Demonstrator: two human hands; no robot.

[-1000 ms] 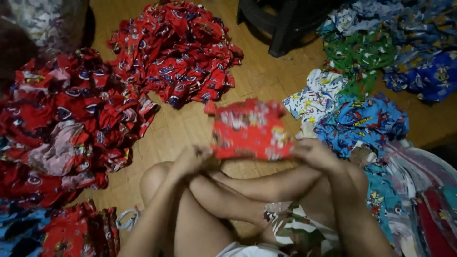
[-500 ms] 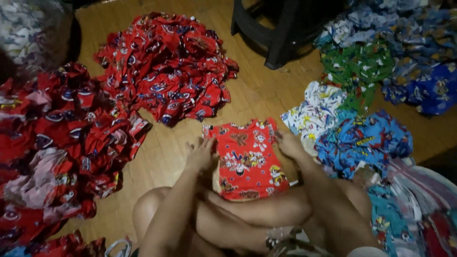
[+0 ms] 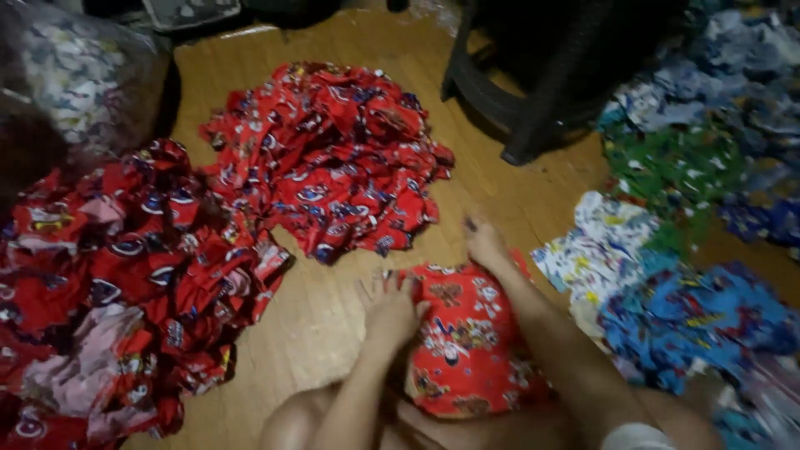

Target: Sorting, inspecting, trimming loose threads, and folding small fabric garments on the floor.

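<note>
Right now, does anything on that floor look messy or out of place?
Nothing is damaged or spilled. The red cloth piles lie crumpled in loose heaps, while both hands, left hand and right hand, press one red printed garment flat on the wooden floor.

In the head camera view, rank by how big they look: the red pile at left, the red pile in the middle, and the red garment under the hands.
1. left red pile
2. middle red pile, though it lies farther off
3. red garment

left hand [image 3: 390, 310]: palm down, fingers spread flat, grip loose | right hand [image 3: 487, 244]: reached further forward, fingers pressed down | forearms: both extended, near parallel
</note>
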